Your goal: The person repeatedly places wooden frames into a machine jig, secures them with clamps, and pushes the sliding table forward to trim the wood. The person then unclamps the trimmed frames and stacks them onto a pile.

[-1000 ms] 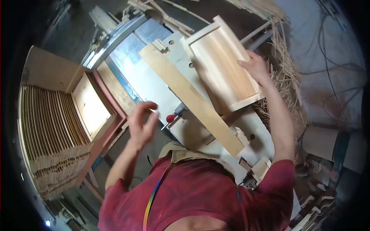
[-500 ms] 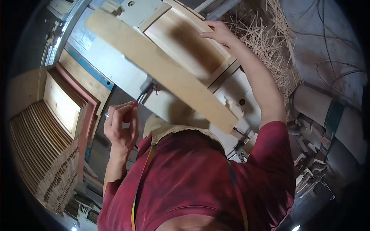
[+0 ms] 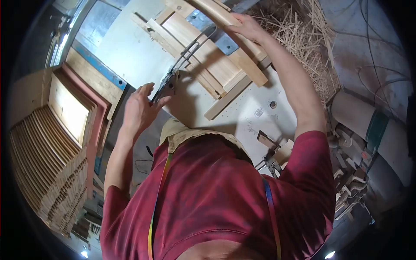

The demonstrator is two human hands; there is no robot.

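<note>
My left hand [image 3: 141, 106] is beside the near end of a metal toggle clamp [image 3: 171, 78], its thumb and fingers apart; the clamp's red knob is hidden. Under the clamp arm, a wooden bar with metal plates [image 3: 227, 43] lies across a framed wooden panel [image 3: 221, 69]. My right hand [image 3: 251, 29] grips the panel's far right edge, thumb on top. The panel lies on a pale work surface [image 3: 125, 47], against wooden strips on its left and near sides.
Stacked curved-edged wooden panels [image 3: 47, 151] stand at the left by a reddish frame [image 3: 97, 112]. Thin wood offcuts [image 3: 299, 47] are heaped beyond my right arm. A grey cylinder with a green band [image 3: 359, 112] and scattered scraps are at the right.
The long tan board over the surface has swung away, and the clamp arm now lies across the panel. My left hand has opened from its pinch on the red knob. My right hand stays on the panel.
</note>
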